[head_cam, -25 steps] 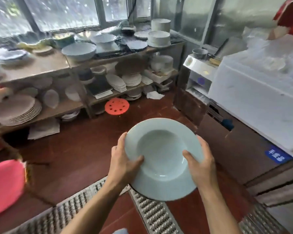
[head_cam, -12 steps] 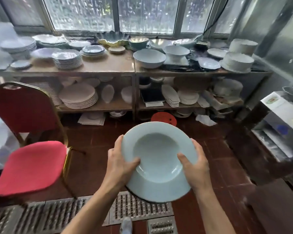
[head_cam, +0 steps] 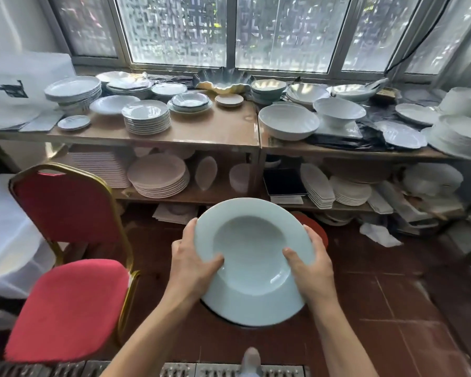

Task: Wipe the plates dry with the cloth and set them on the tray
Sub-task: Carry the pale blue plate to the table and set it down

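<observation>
Plate [head_cam: 252, 268] unchanged; shelves now ahead [head_cam: 158, 131]

Ahead of you the two-tier shelf [head_cam: 201, 137] blocks the way, its top crowded with a plate stack [head_cam: 146, 117], a big white bowl [head_cam: 288, 125] and more stacked plates at far right [head_cam: 462, 134]; bare wood shows only around the middle joint. To your left the red chair [head_cam: 65, 268] stands close beside your forearm. Open red floor tile [head_cam: 392, 295] lies to your right
</observation>
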A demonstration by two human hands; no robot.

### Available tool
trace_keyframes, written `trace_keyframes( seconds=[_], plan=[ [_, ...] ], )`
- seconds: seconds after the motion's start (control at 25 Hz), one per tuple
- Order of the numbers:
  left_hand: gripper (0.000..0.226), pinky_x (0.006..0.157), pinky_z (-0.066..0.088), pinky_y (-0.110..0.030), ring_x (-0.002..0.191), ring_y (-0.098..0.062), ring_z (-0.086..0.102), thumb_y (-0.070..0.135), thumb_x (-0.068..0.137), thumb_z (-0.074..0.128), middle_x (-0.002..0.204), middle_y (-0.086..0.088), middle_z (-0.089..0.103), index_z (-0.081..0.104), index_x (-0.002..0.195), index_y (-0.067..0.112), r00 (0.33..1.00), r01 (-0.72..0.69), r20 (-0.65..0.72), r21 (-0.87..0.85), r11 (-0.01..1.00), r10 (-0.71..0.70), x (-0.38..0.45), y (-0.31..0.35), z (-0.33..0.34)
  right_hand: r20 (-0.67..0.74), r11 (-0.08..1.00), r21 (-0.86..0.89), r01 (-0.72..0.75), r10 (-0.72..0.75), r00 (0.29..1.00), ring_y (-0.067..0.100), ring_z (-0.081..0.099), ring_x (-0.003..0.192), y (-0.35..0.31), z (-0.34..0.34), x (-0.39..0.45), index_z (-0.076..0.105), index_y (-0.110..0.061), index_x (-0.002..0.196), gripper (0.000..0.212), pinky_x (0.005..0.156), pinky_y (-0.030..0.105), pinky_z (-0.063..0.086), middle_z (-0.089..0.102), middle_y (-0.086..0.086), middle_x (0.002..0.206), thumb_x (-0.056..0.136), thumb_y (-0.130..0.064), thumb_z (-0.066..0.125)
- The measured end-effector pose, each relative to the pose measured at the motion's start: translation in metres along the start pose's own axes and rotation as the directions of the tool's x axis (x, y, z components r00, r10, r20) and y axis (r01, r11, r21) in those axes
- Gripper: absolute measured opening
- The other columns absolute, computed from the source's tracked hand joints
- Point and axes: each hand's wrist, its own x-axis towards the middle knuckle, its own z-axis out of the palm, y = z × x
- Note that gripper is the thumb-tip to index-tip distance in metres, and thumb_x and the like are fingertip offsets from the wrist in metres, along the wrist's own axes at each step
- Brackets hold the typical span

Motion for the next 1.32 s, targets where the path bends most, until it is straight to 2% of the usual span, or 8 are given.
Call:
trace_keyframes(
  seconds=[0.24, 0.48, 0.6, 0.76, 0.96, 1.12, 1.2, 1.32],
  plan=[
    [0.090, 0.096, 0.041, -0.028, 0.120, -0.024, 0.049, 0.015, 0.074, 0.082, 0.124, -0.006, 0.054, 0.037, 0.150, 0.030, 0.998, 0.038, -0.050, -0.020, 0.999, -0.039, 0.139, 0.002, 0.019, 0.063, 1.000, 0.000, -0.007, 0.007, 0.998, 0.017, 0.060, 0.120, -0.001, 0.065, 0.144, 0.049, -0.035, 0.146, 0.064, 0.104, 0.043, 0.051, 0.061, -0.010, 0.130, 0.089, -0.022, 0.077],
    [0.082, 0.102, 0.042, -0.032, 0.123, -0.021, 0.049, 0.014, 0.079, 0.077, 0.130, -0.004, 0.055, 0.039, 0.150, 0.029, 0.992, 0.084, -0.096, -0.030, 0.996, -0.087, 0.291, 0.027, 0.046, 0.131, 1.000, 0.005, -0.018, 0.017, 0.991, 0.002, 0.059, 0.113, -0.017, 0.118, 0.303, 0.047, -0.041, 0.146, 0.066, 0.103, 0.038, 0.050, 0.054, -0.034, 0.121, 0.088, -0.028, 0.077],
    [0.084, 0.098, 0.039, -0.027, 0.118, -0.017, 0.046, 0.015, 0.078, 0.077, 0.130, -0.004, 0.053, 0.037, 0.151, 0.030, 0.986, 0.116, -0.116, -0.034, 0.993, -0.119, 0.356, 0.033, 0.055, 0.159, 1.000, -0.009, -0.023, 0.024, 0.987, 0.008, 0.059, 0.116, -0.027, 0.143, 0.370, 0.048, -0.041, 0.146, 0.067, 0.105, 0.038, 0.049, 0.056, -0.031, 0.123, 0.088, -0.025, 0.077],
    [0.084, 0.104, 0.041, -0.034, 0.121, -0.020, 0.047, 0.015, 0.078, 0.077, 0.130, -0.004, 0.053, 0.037, 0.150, 0.031, 0.984, 0.130, -0.121, -0.033, 0.991, -0.133, 0.441, 0.035, 0.063, 0.177, 0.999, -0.030, -0.028, 0.033, 0.984, 0.012, 0.057, 0.122, -0.036, 0.180, 0.448, 0.046, -0.038, 0.148, 0.073, 0.108, 0.037, 0.046, 0.057, -0.018, 0.131, 0.086, -0.020, 0.079],
    [0.078, 0.103, 0.044, -0.039, 0.121, -0.020, 0.051, 0.024, 0.083, 0.074, 0.128, -0.001, 0.053, 0.036, 0.149, 0.035, 0.987, 0.129, -0.095, -0.048, 0.991, -0.133, 0.571, 0.025, 0.073, 0.154, 0.997, -0.067, -0.047, 0.057, 0.986, 0.013, 0.058, 0.120, -0.043, 0.241, 0.550, 0.047, -0.037, 0.146, 0.071, 0.106, 0.037, 0.046, 0.059, -0.013, 0.131, 0.085, -0.018, 0.079],
    [0.075, 0.104, 0.040, -0.036, 0.121, -0.019, 0.048, 0.016, 0.084, 0.072, 0.130, 0.006, 0.051, 0.038, 0.149, 0.032, 0.995, 0.084, -0.052, -0.033, 0.996, -0.086, 0.671, 0.021, 0.079, 0.112, 0.992, -0.086, -0.096, 0.105, 0.988, 0.012, 0.055, 0.122, -0.051, 0.289, 0.627, 0.047, -0.037, 0.148, 0.071, 0.102, 0.031, 0.043, 0.056, -0.013, 0.135, 0.086, -0.019, 0.078],
    [0.075, 0.106, 0.037, -0.037, 0.127, -0.020, 0.043, 0.012, 0.083, 0.071, 0.131, 0.012, 0.049, 0.038, 0.149, 0.029, 0.999, 0.038, -0.025, -0.008, 0.999, -0.038, 0.717, 0.021, 0.082, 0.082, 0.991, -0.091, -0.102, 0.110, 0.991, 0.012, 0.055, 0.123, -0.053, 0.311, 0.661, 0.047, -0.036, 0.148, 0.071, 0.105, 0.034, 0.045, 0.057, -0.012, 0.136, 0.086, -0.018, 0.078],
    [0.079, 0.111, 0.036, -0.041, 0.132, -0.021, 0.039, 0.014, 0.083, 0.071, 0.141, 0.006, 0.048, 0.035, 0.152, 0.024, 0.999, 0.045, 0.015, 0.042, 0.998, -0.045, 0.778, 0.020, 0.092, 0.056, 0.984, -0.085, -0.155, 0.160, 0.986, 0.012, 0.056, 0.123, -0.052, 0.334, 0.708, 0.047, -0.036, 0.148, 0.069, 0.108, 0.041, 0.046, 0.058, -0.016, 0.132, 0.088, -0.025, 0.078]
  ],
)
